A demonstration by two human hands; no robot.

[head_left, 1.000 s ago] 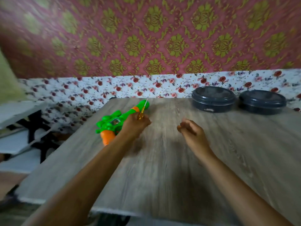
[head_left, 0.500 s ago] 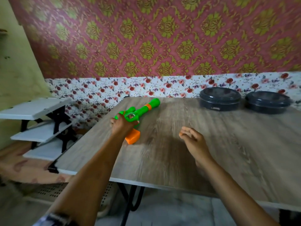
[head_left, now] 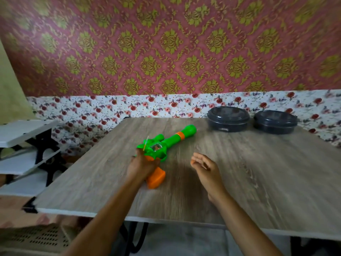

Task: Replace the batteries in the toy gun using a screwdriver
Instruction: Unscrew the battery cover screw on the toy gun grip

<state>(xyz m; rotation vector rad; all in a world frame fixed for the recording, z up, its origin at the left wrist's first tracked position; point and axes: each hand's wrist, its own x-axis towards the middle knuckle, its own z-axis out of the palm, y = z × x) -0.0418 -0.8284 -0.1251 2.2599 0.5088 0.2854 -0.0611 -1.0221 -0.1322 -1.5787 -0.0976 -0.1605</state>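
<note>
My left hand (head_left: 143, 164) grips the green toy gun (head_left: 170, 139), orange handle and muzzle ring, flat near the table's (head_left: 258, 172) left edge, thin screwdriver (head_left: 145, 144) shaft poking above it; right hand (head_left: 206, 168) loose, holding nothing.

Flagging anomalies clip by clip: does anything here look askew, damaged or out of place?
Nothing stands out. The toy gun lies flat on the table, the left hand over its grip holds the screwdriver, and the right hand hovers open.

Green toy gun (head_left: 171, 139) lies flat; yellow screwdriver (head_left: 145, 144) stands beside it.
</note>
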